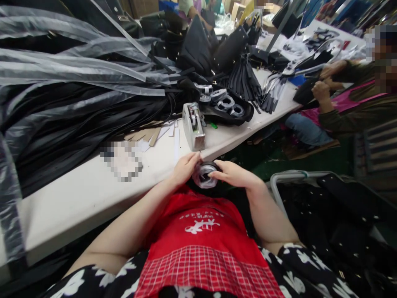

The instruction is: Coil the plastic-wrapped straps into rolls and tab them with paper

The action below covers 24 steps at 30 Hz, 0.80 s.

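Note:
A coiled strap in clear plastic wrap (204, 176) is held between my two hands, just off the table's front edge. My left hand (188, 166) is closed on the coil's upper left side. On its right side my right hand (228, 173) grips it, the thumb over the front of the roll. Just beyond my hands, a grey tape dispenser (194, 126) stands on the white table (229, 142). Several similar wrapped coils (226, 101) lie behind it on black material.
Long black straps under clear plastic (93, 99) cover the table's left. Cardboard strips (145, 134) lie nearby. Black bags (198, 45) are piled at the back. A person in a pink apron (344, 99) works at the right. A metal-framed cart (279, 186) holds black pieces.

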Each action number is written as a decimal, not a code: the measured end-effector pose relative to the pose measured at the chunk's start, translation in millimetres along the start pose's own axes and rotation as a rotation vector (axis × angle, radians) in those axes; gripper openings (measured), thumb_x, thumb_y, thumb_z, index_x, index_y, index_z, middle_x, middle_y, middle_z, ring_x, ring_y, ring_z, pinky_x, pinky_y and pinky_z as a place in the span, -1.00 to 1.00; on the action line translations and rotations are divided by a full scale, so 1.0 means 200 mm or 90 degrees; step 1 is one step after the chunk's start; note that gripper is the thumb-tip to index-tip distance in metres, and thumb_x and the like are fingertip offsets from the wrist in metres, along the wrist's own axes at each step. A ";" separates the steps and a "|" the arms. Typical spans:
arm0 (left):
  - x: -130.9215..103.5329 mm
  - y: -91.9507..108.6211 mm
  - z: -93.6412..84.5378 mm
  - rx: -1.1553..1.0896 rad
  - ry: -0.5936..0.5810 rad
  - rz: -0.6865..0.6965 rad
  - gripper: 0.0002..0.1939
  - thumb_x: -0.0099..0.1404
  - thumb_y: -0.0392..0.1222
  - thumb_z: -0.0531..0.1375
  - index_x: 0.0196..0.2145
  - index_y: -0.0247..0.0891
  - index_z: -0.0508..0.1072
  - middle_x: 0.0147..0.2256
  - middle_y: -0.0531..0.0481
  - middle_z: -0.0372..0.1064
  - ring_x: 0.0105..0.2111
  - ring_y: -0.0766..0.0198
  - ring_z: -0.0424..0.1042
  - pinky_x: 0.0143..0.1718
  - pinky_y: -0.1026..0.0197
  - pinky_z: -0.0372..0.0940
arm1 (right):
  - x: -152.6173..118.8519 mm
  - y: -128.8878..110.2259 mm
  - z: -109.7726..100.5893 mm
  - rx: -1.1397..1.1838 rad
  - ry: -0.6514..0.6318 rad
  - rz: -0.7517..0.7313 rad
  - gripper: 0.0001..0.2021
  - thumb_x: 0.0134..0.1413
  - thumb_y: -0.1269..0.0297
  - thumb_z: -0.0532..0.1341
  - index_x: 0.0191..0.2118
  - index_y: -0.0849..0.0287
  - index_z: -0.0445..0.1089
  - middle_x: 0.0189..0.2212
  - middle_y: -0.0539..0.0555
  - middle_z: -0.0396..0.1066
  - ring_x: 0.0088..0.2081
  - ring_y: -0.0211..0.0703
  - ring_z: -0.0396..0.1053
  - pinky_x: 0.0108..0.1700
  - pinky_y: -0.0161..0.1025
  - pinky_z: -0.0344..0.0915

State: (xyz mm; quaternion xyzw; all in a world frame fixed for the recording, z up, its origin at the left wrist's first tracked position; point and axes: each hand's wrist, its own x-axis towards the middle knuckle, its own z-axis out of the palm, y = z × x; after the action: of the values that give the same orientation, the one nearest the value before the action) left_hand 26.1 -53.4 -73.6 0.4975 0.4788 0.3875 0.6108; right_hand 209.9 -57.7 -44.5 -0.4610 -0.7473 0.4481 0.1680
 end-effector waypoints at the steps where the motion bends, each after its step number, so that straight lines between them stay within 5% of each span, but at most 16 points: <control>1: -0.02 -0.01 -0.02 0.085 -0.091 0.035 -0.68 0.26 0.07 0.15 -0.33 -0.26 0.48 -0.36 -0.03 0.47 -0.29 0.19 0.41 -0.19 0.22 0.29 | -0.01 0.00 -0.04 -0.030 -0.086 -0.006 -0.69 0.05 0.00 0.29 -0.31 0.19 0.44 -0.52 -0.02 0.41 -0.56 -0.26 0.30 -0.52 -0.35 0.15; 4: -0.06 -0.05 -0.03 0.233 -0.192 0.159 -0.65 0.25 0.00 0.18 -0.08 -0.25 0.46 -0.22 -0.08 0.50 -0.23 0.14 0.44 -0.13 0.16 0.29 | -0.01 -0.01 -0.05 -0.042 -0.201 0.006 -0.71 0.06 0.05 0.28 -0.33 0.21 0.47 -0.52 -0.01 0.44 -0.53 -0.25 0.32 -0.48 -0.34 0.15; 7: -0.10 -0.11 0.00 0.218 -0.087 0.175 -0.61 0.34 -0.05 0.09 0.06 -0.24 0.38 -0.17 -0.08 0.50 -0.21 0.17 0.46 -0.12 0.17 0.31 | 0.00 0.00 0.04 -0.011 -0.113 0.022 -0.68 0.12 0.05 0.22 -0.24 0.26 0.47 -0.41 0.03 0.48 -0.44 -0.21 0.36 -0.39 -0.32 0.20; 11: -0.15 -0.20 0.03 0.129 0.039 0.179 -0.69 0.38 -0.04 0.05 -0.11 -0.23 0.48 -0.19 -0.04 0.50 -0.18 0.21 0.46 -0.11 0.23 0.31 | -0.01 0.04 0.16 -0.024 0.004 0.051 -0.63 0.08 -0.01 0.24 -0.25 0.26 0.47 -0.41 0.04 0.46 -0.42 -0.22 0.33 -0.40 -0.33 0.16; 16: -0.20 -0.28 0.04 0.018 0.188 0.074 -0.61 0.38 0.09 0.02 -0.19 -0.25 0.47 -0.37 0.01 0.44 -0.43 0.29 0.39 -0.35 0.28 0.31 | -0.04 0.10 0.24 -0.093 -0.012 0.105 -0.56 -0.01 -0.13 0.27 -0.39 0.25 0.44 -0.55 0.00 0.38 -0.53 -0.27 0.22 -0.49 -0.34 0.04; 19: -0.21 -0.28 0.02 -0.092 0.124 -0.011 -0.56 0.37 0.16 0.01 -0.20 -0.27 0.45 -0.46 0.05 0.38 -0.51 0.31 0.34 -0.43 0.28 0.29 | -0.05 0.12 0.23 -0.008 -0.080 0.098 -0.58 0.07 -0.08 0.24 -0.28 0.26 0.48 -0.44 0.03 0.47 -0.44 -0.21 0.33 -0.43 -0.34 0.14; 24: -0.21 -0.25 -0.04 -0.036 -0.209 -0.028 -0.59 0.33 0.11 0.07 -0.29 -0.31 0.50 -0.31 -0.06 0.47 -0.31 0.22 0.41 -0.20 0.21 0.31 | -0.06 0.15 0.20 0.025 -0.268 0.110 -0.58 0.01 -0.06 0.29 -0.20 0.23 0.52 -0.38 0.02 0.53 -0.33 -0.10 0.44 -0.36 -0.33 0.23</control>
State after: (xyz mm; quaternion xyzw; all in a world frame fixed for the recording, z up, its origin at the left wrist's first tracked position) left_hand 8.6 -101.3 -114.6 0.5260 0.3723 0.3010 0.7029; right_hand 206.1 -82.6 -89.0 -0.4163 -0.7145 0.5618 -0.0214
